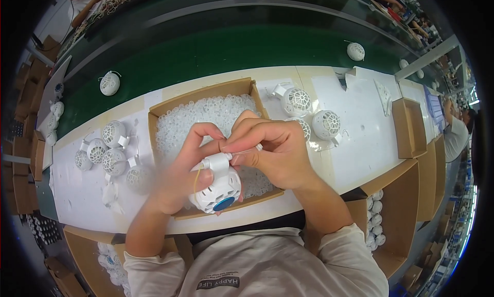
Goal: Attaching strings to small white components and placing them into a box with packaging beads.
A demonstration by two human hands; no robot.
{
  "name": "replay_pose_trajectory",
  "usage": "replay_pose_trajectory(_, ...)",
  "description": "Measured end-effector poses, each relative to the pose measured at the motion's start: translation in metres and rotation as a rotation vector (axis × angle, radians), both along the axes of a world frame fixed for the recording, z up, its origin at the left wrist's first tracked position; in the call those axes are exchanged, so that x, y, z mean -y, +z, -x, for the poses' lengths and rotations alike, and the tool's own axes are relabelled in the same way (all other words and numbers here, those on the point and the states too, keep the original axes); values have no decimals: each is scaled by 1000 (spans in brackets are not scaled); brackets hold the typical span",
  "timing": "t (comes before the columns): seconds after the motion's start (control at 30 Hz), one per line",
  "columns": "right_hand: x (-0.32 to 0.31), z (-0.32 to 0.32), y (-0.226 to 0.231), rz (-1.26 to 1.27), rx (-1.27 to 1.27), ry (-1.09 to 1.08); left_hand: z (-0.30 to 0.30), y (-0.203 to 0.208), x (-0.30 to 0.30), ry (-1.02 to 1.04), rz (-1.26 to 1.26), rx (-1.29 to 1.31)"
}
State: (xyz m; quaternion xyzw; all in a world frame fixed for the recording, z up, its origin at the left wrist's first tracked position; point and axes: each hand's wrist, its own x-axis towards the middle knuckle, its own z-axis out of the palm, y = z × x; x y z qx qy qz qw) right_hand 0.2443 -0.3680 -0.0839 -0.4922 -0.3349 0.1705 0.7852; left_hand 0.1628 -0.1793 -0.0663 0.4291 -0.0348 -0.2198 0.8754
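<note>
My left hand [181, 181] is wrapped round a white ball-shaped housing [205, 200] with a vented side, a blue disc [225, 204] and a short white neck [218, 163]. A yellow wire loops beside its thumb. My right hand [275, 148] is closed at the neck, its fingertips pinching a small clear plastic piece [256, 149]; just how that piece meets the neck is partly hidden by the fingers. Both hands are over a cardboard box [153, 123] filled with small clear plastic rings [188, 113].
Several white slotted housings [113, 134] stand to the left, and more housings [297, 102] to the right. Beyond the table runs a green conveyor belt [226, 55] carrying single housings. A shallow carton [409, 127] sits at right; cartons of white balls [399, 220] flank my body. Other people work farther off.
</note>
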Motion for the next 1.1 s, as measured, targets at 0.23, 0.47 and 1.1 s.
replay_pose_trajectory(0.23,2,-5,3,26,522,-192,1,-17,10,-13,179,-67)
replay_pose_trajectory(0.47,7,-12,4,168,701,-293,-10,-16,-6,-150,251,-219)
replay_pose_trajectory(1.1,-8,13,21,107,570,-58,61,23,8,-73,637,-419)
